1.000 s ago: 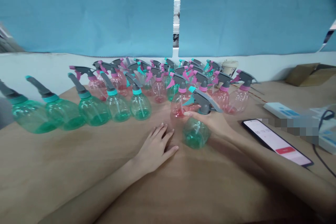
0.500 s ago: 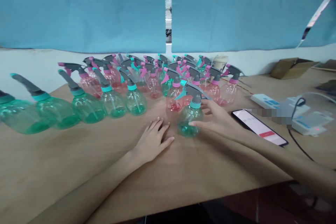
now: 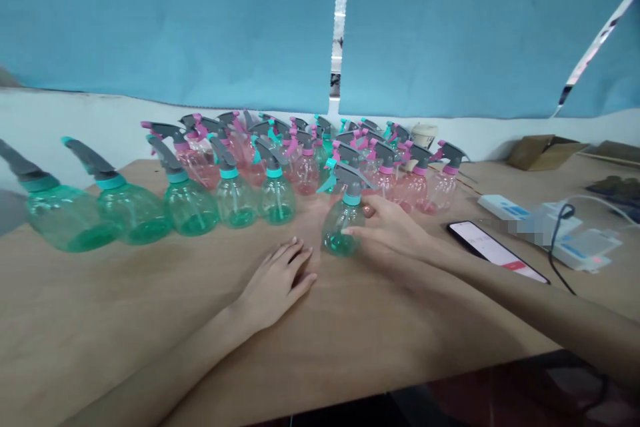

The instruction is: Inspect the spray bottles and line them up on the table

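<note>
1. The right hand (image 3: 393, 225) is grasping the green spray bottle (image 3: 341, 227), right of the left hand (image 3: 274, 285).
2. The left hand is resting on the counter (image 3: 310, 367), holding nothing.
3. The bottle is likely feeling light, stiff, slippery; its rounded body is suiting a grip.

Spray bottles (image 3: 191, 208) are standing on the surface (image 3: 380, 340); right of them, a smartphone (image 3: 493, 245) is lying before a cardboard box (image 3: 540, 153).

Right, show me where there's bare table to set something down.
Bare table lies either side of the left forearm: up to the green bottle row, and across to the right forearm. Farther back, pink bottles stand crowded.
</note>
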`<move>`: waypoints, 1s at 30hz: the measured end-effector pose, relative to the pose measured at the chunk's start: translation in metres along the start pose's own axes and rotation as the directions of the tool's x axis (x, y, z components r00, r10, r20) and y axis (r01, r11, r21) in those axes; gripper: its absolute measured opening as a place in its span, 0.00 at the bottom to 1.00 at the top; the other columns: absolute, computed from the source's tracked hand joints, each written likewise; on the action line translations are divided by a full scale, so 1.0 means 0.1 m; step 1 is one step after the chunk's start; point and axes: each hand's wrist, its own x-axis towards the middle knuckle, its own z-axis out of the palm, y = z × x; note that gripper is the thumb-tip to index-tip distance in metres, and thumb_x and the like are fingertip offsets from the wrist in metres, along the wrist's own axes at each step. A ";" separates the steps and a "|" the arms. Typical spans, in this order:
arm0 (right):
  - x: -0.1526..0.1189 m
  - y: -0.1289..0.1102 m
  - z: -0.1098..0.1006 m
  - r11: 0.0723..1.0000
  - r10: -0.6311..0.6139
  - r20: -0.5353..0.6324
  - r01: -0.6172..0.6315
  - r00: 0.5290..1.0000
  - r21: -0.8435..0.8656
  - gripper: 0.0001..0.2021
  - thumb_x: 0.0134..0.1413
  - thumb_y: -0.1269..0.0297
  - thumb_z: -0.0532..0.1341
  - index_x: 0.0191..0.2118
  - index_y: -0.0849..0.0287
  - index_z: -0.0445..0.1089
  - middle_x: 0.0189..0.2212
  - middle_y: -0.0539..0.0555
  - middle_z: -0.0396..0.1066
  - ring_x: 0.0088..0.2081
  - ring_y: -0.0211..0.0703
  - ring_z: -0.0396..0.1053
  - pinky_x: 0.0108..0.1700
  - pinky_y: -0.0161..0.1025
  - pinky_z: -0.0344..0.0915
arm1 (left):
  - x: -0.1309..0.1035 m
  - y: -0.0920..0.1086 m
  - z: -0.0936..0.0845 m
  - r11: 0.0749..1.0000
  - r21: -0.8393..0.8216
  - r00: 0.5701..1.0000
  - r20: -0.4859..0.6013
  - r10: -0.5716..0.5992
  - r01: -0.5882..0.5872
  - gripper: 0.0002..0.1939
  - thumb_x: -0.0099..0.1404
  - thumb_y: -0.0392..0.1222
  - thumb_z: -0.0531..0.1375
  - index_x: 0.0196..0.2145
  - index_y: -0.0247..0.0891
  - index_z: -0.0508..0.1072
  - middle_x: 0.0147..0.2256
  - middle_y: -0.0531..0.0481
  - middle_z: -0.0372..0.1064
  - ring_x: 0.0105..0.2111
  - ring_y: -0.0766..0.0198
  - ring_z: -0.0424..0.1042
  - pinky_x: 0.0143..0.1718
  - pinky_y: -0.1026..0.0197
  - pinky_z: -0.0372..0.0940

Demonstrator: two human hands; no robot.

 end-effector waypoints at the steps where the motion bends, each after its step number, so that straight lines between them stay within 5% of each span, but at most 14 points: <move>1: 0.05 -0.03 0.04 1.000 0.011 0.007 -0.011 1.000 -0.014 0.24 0.48 0.48 0.63 0.47 0.57 0.66 0.40 0.56 0.70 0.42 0.50 0.68 0.42 0.45 0.63 | -0.03 -0.03 -0.01 1.000 -0.003 1.000 0.002 -0.008 0.008 0.27 0.71 0.53 0.47 0.59 0.32 0.62 0.61 0.39 0.57 0.62 0.51 0.53 0.61 0.46 0.52; 15: 0.71 -0.24 0.33 0.945 0.135 0.032 -0.119 0.990 -0.304 0.29 0.52 0.46 0.60 0.51 0.63 0.61 0.44 0.64 0.73 0.46 0.61 0.71 0.42 0.48 0.65 | -0.12 -0.05 -0.03 0.999 -0.041 1.000 -0.017 -0.021 0.020 0.24 0.70 0.49 0.50 0.57 0.31 0.64 0.60 0.37 0.59 0.61 0.50 0.56 0.60 0.45 0.52; 21: 0.83 -0.32 0.33 0.913 0.131 0.047 -0.102 0.990 -0.394 0.20 0.52 0.48 0.61 0.42 0.60 0.65 0.42 0.62 0.74 0.44 0.58 0.72 0.39 0.44 0.65 | -0.12 -0.04 -0.04 0.998 -0.053 1.000 -0.005 -0.024 0.024 0.24 0.69 0.49 0.50 0.57 0.31 0.64 0.59 0.38 0.60 0.61 0.49 0.56 0.60 0.44 0.54; 30: 0.94 -0.34 0.41 0.899 0.173 0.002 -0.157 0.985 -0.408 0.21 0.53 0.50 0.61 0.44 0.64 0.66 0.45 0.65 0.72 0.46 0.62 0.71 0.41 0.49 0.66 | -0.12 -0.03 -0.06 0.999 -0.036 1.000 0.019 -0.024 0.025 0.24 0.69 0.48 0.50 0.57 0.31 0.64 0.60 0.38 0.59 0.61 0.50 0.55 0.60 0.45 0.54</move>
